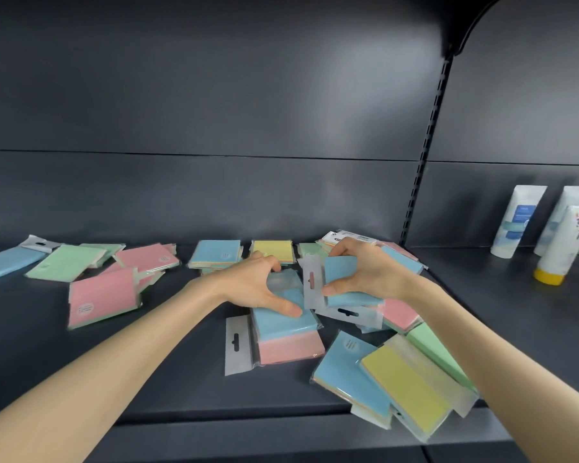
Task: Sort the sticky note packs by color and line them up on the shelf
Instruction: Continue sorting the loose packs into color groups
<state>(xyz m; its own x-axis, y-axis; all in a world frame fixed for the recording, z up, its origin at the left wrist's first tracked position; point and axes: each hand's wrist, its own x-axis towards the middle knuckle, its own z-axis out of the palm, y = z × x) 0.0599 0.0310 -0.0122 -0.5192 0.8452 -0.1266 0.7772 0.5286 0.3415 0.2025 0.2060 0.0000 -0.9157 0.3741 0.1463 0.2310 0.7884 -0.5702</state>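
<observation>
Sticky note packs in clear wrappers lie scattered over a dark shelf [181, 379]. My right hand [365, 272] grips a blue pack [343, 270] lifted above the pile, thumb on its near edge. My left hand [258, 284] holds another blue pack [283, 320], thumb pressed on top, fingers curled over its far end. That pack lies over a pink pack [291, 350]. Near the front edge sit a blue pack [345, 372], a yellow pack [405, 389] and a green pack [435, 352]. At the left lie a pink pack [102, 300], a green one [64, 262] and a blue one [5, 262].
White tubes [518, 222] stand at the back right of the shelf, one with a yellow cap [549, 275]. A slotted upright [425, 155] divides the dark back panel. More packs, blue [216, 253] and yellow [273, 250], lie along the back behind my hands.
</observation>
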